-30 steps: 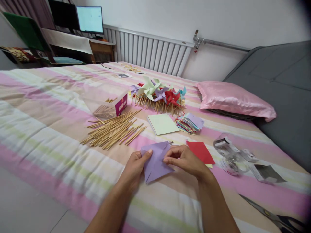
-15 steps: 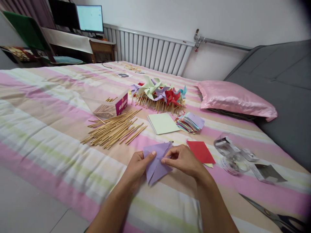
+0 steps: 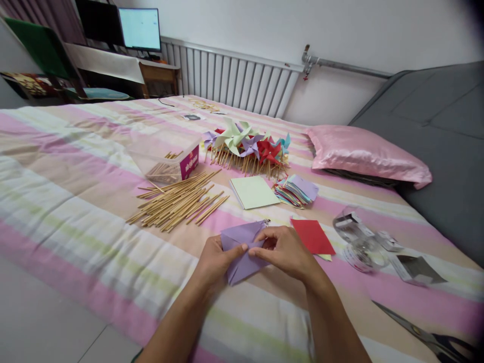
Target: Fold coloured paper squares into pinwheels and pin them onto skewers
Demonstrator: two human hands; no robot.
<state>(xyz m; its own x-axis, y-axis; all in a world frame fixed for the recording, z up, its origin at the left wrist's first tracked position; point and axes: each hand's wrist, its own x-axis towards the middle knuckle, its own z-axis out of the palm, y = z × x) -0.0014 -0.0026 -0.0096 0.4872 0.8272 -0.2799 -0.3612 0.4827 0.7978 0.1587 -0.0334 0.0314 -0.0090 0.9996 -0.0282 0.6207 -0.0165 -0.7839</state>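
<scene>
While I've got the purple paper (image 3: 235,268) in both hands near the front edge of the bed (image 3: 94,212), centre work is the step. My left hand (image 3: 218,256) has its thumb on top, near the middle, fingers mostly out of sight below, so the paper is clamped on that side. My right hand (image 3: 289,252) is narrowed to a pinch at the middle; can't tell if something small sits in it too. Slits run in from the corners and flaps look part bent, so I'd press the left thumb right at centre, roll each flap over softly, no hard crease, and avoid tugging: thin paper probably rips at slit ends. Can't tell if the underside touches the cover. Red paper (image 3: 313,237) lies just past my right hand, headboard side. Wooden sticks (image 3: 176,204) lie off to the left, farther from the front edge, with finished pinwheels (image 3: 250,146) beyond, towards the radiator-side edge. Scissors (image 3: 419,334) are at the headboard end of the front edge, well apart from the paper; I'd leave the blades there.
</scene>
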